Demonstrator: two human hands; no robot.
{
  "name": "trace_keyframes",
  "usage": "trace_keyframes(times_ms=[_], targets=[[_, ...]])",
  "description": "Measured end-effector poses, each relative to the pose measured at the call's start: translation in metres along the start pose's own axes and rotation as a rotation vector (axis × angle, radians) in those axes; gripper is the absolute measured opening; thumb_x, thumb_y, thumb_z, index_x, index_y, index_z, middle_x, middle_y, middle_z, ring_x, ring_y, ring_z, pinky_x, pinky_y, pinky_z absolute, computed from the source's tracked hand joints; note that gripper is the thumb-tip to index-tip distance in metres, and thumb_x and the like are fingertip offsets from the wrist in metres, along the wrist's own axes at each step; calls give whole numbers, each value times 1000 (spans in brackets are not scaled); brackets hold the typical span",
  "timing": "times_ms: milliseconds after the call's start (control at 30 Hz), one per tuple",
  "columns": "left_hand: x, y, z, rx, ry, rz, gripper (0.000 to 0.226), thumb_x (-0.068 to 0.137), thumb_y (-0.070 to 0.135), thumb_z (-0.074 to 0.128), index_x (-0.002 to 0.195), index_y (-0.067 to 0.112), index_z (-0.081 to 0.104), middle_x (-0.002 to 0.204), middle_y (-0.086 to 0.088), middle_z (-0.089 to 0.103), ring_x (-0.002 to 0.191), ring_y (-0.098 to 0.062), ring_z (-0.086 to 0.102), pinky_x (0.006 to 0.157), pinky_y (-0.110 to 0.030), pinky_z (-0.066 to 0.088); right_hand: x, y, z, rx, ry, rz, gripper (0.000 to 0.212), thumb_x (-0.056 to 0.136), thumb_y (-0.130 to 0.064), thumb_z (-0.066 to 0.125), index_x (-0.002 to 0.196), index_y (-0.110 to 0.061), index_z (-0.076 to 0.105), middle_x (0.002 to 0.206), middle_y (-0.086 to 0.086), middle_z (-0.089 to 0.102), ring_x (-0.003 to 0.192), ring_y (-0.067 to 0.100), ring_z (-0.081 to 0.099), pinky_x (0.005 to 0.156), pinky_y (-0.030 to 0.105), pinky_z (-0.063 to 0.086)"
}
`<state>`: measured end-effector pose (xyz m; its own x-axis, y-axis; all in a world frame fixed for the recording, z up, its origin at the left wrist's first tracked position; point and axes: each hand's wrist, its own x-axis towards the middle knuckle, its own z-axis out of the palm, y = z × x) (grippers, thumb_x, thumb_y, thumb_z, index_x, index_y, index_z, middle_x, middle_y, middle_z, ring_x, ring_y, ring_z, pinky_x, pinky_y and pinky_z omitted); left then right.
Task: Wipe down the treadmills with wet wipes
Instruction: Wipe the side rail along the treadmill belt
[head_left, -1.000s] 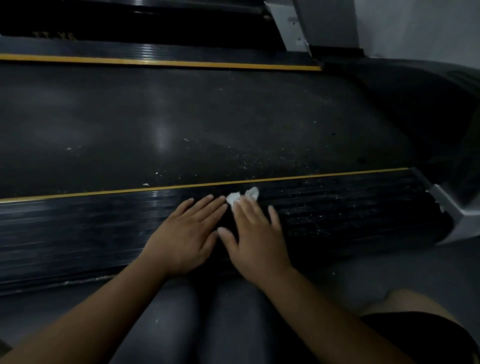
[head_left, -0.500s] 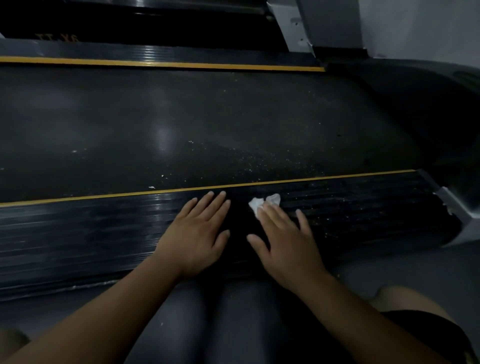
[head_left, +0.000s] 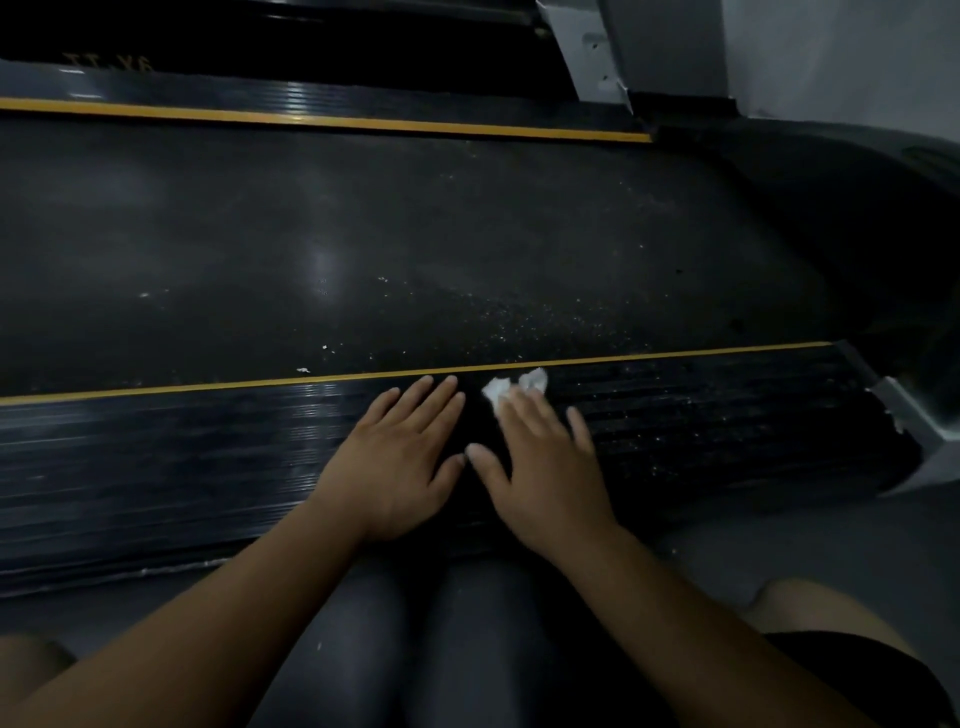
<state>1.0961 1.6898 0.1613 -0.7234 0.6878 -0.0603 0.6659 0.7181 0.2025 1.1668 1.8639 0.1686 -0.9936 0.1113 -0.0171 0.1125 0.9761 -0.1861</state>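
Specks (head_left: 519, 317) dot belt (head_left: 363, 234); left hand (head_left: 395, 457) flat on rail (head_left: 156, 457), right hand (head_left: 545, 467) flat on wipe (head_left: 514, 387).

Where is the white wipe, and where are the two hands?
wet wipe (head_left: 535, 380), head view, white bit beyond the fingertips.
left hand (head_left: 400, 462), head view, back of hand.
right hand (head_left: 545, 467), head view, back of hand.

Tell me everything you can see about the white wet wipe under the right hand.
The small white crumpled wet wipe looks like thin soft tissue, bunched in two lobes. It lies on the ribbed black treadmill side rail, close beside the yellow stripe. The right hand presses on it with straight fingers, hiding its near part.
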Motion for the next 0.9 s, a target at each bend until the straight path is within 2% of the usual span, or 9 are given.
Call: trace_keyframes(times_ms=[100, 200, 267, 367, 467, 533, 600, 733, 900], targets=[[0, -1, -1, -5, 1, 0, 87, 83, 62, -6, 161, 24, 1, 166, 8, -11, 153, -10, -14, 125, -34, -8, -12, 9, 2, -28, 30, -58, 78, 94, -65, 14, 154, -21, 36, 166, -1, 24, 154, 14, 12, 124, 48, 9], [1, 0, 0, 2, 9, -2, 86, 83, 63, -6, 161, 25, -1, 165, 9, -13, 153, -10, -14, 125, -34, -8, -5, 19, -4, -63, 157, -9, 65, 96, -58, 25, 136, -18, 56, 155, 9, 40, 146, 26, 31, 121, 49, 24], [2, 0, -1, -22, 18, -4, 87, 83, 63, -4, 161, 25, 2, 165, 10, -12, 153, -10, -13, 124, -33, -9, 4, 11, -4, -51, 148, 4, 62, 97, -57, 25, 127, -15, 60, 148, 7, 47, 141, 23, 39, 121, 44, 25], [3, 0, 0, -19, 22, -5, 86, 84, 63, -3, 161, 25, 2, 166, 9, -10, 153, -9, -14, 123, -32, -11, 22, 3, -3, 26, 72, 72, 63, 99, -56, 27, 139, -13, 50, 160, 6, 34, 151, 16, 23, 125, 41, 7], [5, 0, 1, -38, 29, -9, 85, 86, 62, 0, 162, 24, 6, 167, 8, -6, 153, -10, -13, 124, -33, -9, 27, -1, -1, 57, 21, 23, 72, 97, -60, 18, 154, -17, 30, 167, 2, 20, 155, 14, 9, 125, 41, -2], [6, 0, 2, -34, 30, -16, 85, 86, 62, 0, 162, 24, 7, 167, 7, -5, 153, -11, -14, 125, -34, -7, 18, 4, -1, 36, -34, -54, 80, 92, -65, 5, 159, -22, 21, 168, -3, 14, 155, 10, 3, 124, 42, -3], [7, 0, 1, -22, 37, -27, 85, 86, 62, 0, 162, 24, 7, 168, 7, -4, 154, -13, -13, 126, -36, -6, 19, 20, -5, -3, -32, -28, 80, 91, -66, 2, 158, -28, 21, 168, -8, 15, 154, 7, 5, 124, 45, -1], [9, 2, 1, -1, 40, -42, 84, 87, 61, -2, 162, 25, 5, 168, 7, -6, 154, -14, -13, 126, -37, -6, 50, 24, -8, 4, -9, 148, 65, 102, -59, 20, 158, -25, 25, 168, -5, 14, 155, 12, 5, 124, 49, 2], [11, 2, 1, -22, 48, -55, 83, 88, 60, -1, 162, 24, 9, 169, 7, -3, 154, -13, -11, 125, -36, -6, 32, 5, -5, 15, -69, -9, 62, 104, -55, 23, 160, -30, 16, 168, -10, 9, 154, 9, 0, 124, 47, -2]])
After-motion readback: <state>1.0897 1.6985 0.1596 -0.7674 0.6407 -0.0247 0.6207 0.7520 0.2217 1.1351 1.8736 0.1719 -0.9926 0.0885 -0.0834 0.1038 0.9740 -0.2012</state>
